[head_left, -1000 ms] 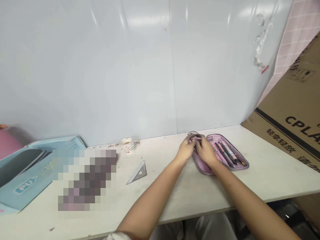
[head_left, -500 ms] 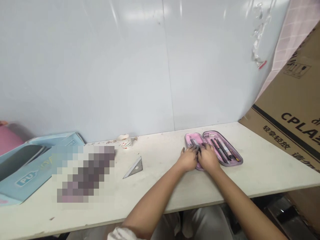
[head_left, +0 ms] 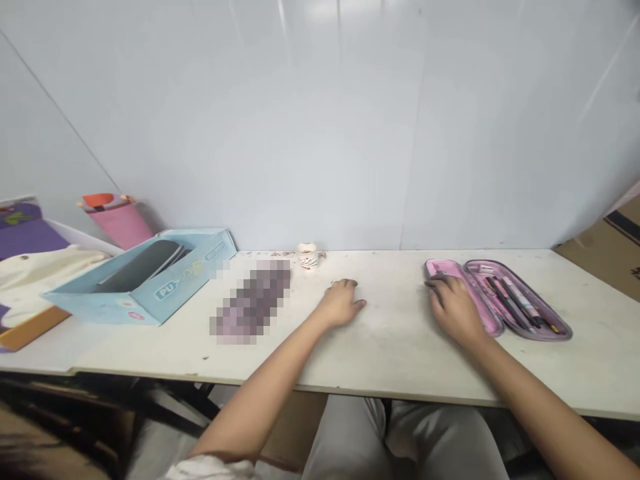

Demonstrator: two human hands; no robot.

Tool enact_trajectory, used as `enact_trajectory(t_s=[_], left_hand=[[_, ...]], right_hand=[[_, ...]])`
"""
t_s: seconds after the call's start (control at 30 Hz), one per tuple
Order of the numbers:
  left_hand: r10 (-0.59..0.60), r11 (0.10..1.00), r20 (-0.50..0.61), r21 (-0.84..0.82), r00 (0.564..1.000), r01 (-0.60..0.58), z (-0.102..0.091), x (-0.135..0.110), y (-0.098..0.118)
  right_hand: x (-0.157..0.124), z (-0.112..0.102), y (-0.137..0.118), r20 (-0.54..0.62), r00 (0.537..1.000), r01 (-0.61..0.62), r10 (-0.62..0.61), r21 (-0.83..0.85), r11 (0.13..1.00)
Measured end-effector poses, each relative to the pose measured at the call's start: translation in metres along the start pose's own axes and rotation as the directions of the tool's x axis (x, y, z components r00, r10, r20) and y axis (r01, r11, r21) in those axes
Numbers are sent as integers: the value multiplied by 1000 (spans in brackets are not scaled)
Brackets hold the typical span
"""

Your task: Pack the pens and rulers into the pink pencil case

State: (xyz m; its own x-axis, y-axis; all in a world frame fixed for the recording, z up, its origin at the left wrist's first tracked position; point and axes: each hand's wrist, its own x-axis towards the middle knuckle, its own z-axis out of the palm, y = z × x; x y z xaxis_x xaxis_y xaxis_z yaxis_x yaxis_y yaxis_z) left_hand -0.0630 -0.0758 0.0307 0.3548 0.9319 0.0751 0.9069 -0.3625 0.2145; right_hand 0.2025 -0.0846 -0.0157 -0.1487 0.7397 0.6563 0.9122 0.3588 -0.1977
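Note:
My left hand (head_left: 343,303) lies palm down on the white table (head_left: 390,353), fingers bent over the spot where a grey triangle ruler lay; the ruler is hidden beneath it. My right hand (head_left: 453,308) rests flat on the left half of an open pink pencil case (head_left: 487,320), fingers stretched toward its far end. The case's right half holds several pens (head_left: 515,305). Nothing shows in the right hand.
A small white cup (head_left: 307,256) stands by the wall behind my left hand. A blurred patch (head_left: 253,300) lies to its left, then a light blue box (head_left: 145,280) and a pink container (head_left: 120,223). A cardboard box (head_left: 605,243) is at the far right.
The view has swung left. My left hand left the pencil case and moved left onto the triangle ruler. My right hand stayed at the case, now lying flat on its left half.

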Motion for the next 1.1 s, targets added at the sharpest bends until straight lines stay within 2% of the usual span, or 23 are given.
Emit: enact_trajectory(t_s=[0.1,0.2,0.3,0.43,0.57,0.67,0.73,0.8,0.9,1.0,1.1], left_hand=[[-203,971,-21,126,979,204,-3,-16,-31],[-299,934,-58,188,953,304,4,-24,-43],[-285,939,-40,190,958,288,13,-25,-45],[-208,966,-54,145,977,214,21,-21,-44],[-47,997,-68,54,997,51,26,-11,-29],[23,1000,-86,-18,996,-25,26,-1,-8],[57,991,-129,-114,990,-72,25,6,10],[123,964,-175,-212,977,-160,24,14,31],[267,911,-223,-258,938,-321,25,28,67],[414,863,-213,-217,885,-456,29,44,103],[491,852,-151,-125,858,-509,37,61,128]], right_hand=[[12,14,-58,93,989,102,-117,152,983],[19,34,-115,226,952,152,-204,229,961],[22,51,-153,369,912,105,-178,211,972],[24,62,-167,424,899,29,-113,198,980],[27,61,-157,380,925,-125,18,260,957],[29,56,-140,335,934,-228,126,285,931],[31,48,-123,266,949,-254,171,322,912],[33,35,-101,183,964,-248,193,350,903],[34,12,-60,108,967,-251,230,284,925],[29,-7,-14,74,935,-353,346,136,926],[17,-16,24,91,899,-432,429,9,902]])
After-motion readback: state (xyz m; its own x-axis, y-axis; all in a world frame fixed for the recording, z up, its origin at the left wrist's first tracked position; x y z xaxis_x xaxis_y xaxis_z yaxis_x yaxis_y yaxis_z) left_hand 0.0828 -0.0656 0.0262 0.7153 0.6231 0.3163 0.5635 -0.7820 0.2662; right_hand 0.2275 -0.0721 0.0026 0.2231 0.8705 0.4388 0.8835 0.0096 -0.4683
